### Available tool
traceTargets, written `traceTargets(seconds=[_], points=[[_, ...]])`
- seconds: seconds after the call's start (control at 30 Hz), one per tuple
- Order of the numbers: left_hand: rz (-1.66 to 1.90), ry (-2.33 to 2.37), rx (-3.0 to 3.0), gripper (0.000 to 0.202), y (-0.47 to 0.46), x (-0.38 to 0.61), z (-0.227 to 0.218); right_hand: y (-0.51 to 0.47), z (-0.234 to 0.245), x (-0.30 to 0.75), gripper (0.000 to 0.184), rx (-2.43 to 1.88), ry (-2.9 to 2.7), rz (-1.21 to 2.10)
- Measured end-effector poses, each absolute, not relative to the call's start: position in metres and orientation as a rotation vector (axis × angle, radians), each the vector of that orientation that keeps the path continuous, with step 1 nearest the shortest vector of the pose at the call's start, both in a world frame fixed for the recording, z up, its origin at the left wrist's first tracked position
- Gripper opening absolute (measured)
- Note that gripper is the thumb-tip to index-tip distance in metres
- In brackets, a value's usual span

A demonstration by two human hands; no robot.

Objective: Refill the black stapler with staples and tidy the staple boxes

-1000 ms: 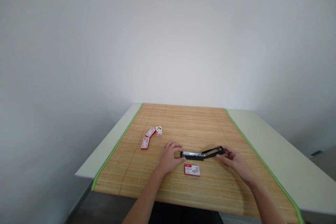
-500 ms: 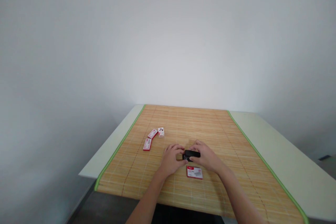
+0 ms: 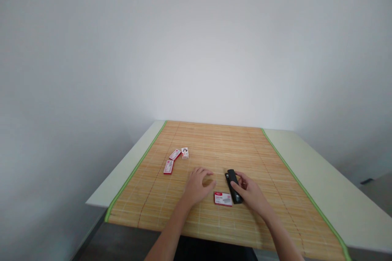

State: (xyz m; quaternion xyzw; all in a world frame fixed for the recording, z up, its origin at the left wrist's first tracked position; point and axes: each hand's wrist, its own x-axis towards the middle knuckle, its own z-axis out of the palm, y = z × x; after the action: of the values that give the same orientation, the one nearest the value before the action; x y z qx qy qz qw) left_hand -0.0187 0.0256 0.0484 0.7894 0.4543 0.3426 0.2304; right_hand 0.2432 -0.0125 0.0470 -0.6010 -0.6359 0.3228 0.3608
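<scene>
Already, the black stapler [image 3: 233, 178] at the frame's lower centre is folded together, gripped by the right hand [image 3: 249, 191] beside a staple box [image 3: 223, 199], while the left hand [image 3: 196, 185], thumb and fingers apart, holds nothing.

Black stapler [image 3: 237, 197]; red-and-white box [image 3: 223, 199]; tan, finely striped mat [image 3: 220, 142]; green edging [image 3: 109, 211]

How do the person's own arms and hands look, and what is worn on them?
The left hand and right hand are bare, without gloves. The left forearm and right forearm show no sleeve, watch or marking. Small details such as rings cannot be told. Black clothing shows at the lower edge.
</scene>
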Motion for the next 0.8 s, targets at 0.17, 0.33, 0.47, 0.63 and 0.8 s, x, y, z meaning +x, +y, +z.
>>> traceTargets(seconds=[0.17, 0.33, 0.47, 0.63, 0.8], points=[[0.799, 1.068, 2.287, 0.042, -0.003, -0.011, 0.062, -0.023, 0.030, 0.232, 0.064, -1.515, -1.417, 0.879], [0.681, 1.067, 2.437, 0.048, -0.016, -0.001, 0.060, -0.024, 0.027, 0.227, 0.069, -1.498, -1.319, 0.857], [0.774, 1.391, 2.317, 0.036, -0.006, -0.004, 0.052, -0.025, 0.028, 0.226, 0.069, -1.504, -1.279, 0.841], [0.707, 1.288, 2.296, 0.067, 0.001, -0.027, 0.054, -0.029, 0.032, 0.226, 0.065, -1.499, -1.290, 0.873], [0.591, 1.182, 2.269, 0.070, 0.005, -0.036, 0.058, -0.033, 0.038, 0.224, 0.063, -1.470, -1.305, 0.972]])
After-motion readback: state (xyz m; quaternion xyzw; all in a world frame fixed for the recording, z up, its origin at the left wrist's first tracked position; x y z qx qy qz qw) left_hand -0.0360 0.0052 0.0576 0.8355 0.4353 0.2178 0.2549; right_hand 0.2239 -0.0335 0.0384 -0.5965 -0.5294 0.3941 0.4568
